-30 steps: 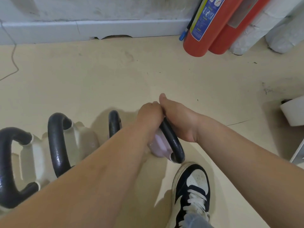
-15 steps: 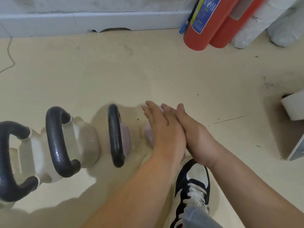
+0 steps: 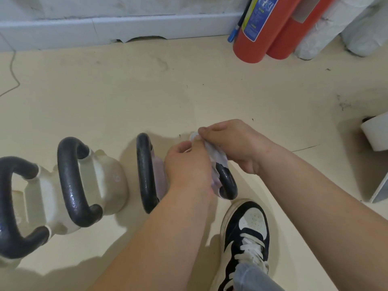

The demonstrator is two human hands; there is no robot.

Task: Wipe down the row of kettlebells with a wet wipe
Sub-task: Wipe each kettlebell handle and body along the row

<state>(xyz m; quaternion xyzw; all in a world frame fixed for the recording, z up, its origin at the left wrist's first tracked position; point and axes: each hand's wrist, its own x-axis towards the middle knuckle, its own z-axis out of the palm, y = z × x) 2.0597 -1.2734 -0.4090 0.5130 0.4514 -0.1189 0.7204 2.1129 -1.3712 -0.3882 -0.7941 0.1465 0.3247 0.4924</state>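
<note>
While 4 kettlebells stand in a row on the floor [image 3: 126, 91] from its left edge toward the middle, both hands work over the rightmost kettlebell [image 3: 227, 183]. Only its black handle and a bit of pinkish body show; the rest is behind the hands. The wet wipe [image 3: 216, 158] is white, stretched btwn the hands and draped on that handle's top. Right hand [image 3: 233, 143]: grip pinching the wipe's upper end, thumb + fingertip pressed together on it. Left hand [image 3: 186, 166]: seen from the back, grip curled on the wipe's lower part, knuckles just beside the third kettlebell [image 3: 144, 171]. Second kettlebell [image 3: 105, 175] has a cream body w/ black handle, and the leftmost kettlebell [image 3: 21, 165] is cut by the left edge. A black/white shoe [image 3: 247, 234] is planted near the rightmost one, toward the floor's near edge. Along the far edge by the wall are 2 red fire extinguishers [image 3: 252, 34] and white wrapped rolls [image 3: 319, 26]. A thin cable [image 3: 13, 80] lies at far left, and a white roll [image 3: 375, 131] at the right edge.
</note>
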